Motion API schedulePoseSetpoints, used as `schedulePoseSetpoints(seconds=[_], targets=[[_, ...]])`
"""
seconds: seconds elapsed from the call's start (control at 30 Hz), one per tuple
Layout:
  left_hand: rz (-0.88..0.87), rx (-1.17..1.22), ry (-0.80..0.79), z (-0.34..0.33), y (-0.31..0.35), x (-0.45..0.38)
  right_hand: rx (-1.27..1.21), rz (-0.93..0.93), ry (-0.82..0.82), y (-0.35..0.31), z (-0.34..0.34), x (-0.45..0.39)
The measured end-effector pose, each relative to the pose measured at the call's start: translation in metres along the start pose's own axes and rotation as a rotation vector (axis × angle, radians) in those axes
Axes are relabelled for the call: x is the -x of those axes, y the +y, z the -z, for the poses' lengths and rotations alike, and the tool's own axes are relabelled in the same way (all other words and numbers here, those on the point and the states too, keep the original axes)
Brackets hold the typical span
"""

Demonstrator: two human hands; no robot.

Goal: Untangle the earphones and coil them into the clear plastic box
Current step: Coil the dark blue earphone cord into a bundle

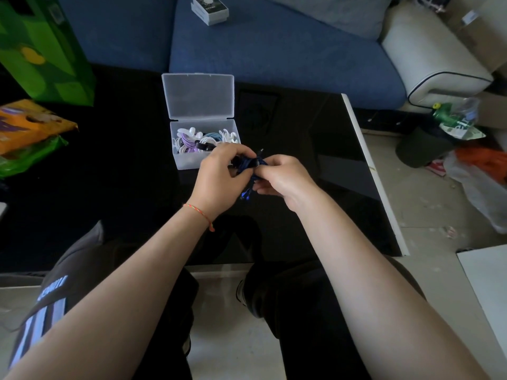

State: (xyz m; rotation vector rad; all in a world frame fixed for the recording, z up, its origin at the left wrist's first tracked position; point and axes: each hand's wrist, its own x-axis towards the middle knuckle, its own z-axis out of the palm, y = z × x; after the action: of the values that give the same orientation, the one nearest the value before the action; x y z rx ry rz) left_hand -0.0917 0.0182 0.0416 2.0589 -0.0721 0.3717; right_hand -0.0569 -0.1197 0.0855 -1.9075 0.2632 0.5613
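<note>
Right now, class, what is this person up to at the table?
A person sits at a black table, both hands working a dark blue earphone bundle. The left hand and right hand pinch it in front of the clear plastic box, which stands open with white, purple and pale blue earphones coiled inside. The blue set is not yet in.

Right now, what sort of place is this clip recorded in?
Most likely a home living room. A blue sofa sits behind a glossy black coffee table, with a small bin and bags on the floor beside it.
</note>
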Motion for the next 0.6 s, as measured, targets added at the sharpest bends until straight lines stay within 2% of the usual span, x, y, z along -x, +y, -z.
schedulePoseSetpoints(seconds=[0.17,0.33,0.47,0.6], targets=[[-0.028,-0.085,0.028,0.0005,0.0023,0.001,0.035,0.057,0.072,0.0005,0.0001,0.0014],[0.019,-0.315,0.107,-0.0058,-0.0013,0.0047,0.192,0.178,0.213,0.0042,-0.0062,-0.0005],[0.071,-0.409,0.133,-0.0059,0.0023,0.0041,0.126,0.156,0.146,0.0053,-0.0059,-0.0035],[0.033,-0.317,0.076,-0.0058,-0.0017,0.0034,0.035,0.064,0.03,0.0037,-0.0045,-0.0022]])
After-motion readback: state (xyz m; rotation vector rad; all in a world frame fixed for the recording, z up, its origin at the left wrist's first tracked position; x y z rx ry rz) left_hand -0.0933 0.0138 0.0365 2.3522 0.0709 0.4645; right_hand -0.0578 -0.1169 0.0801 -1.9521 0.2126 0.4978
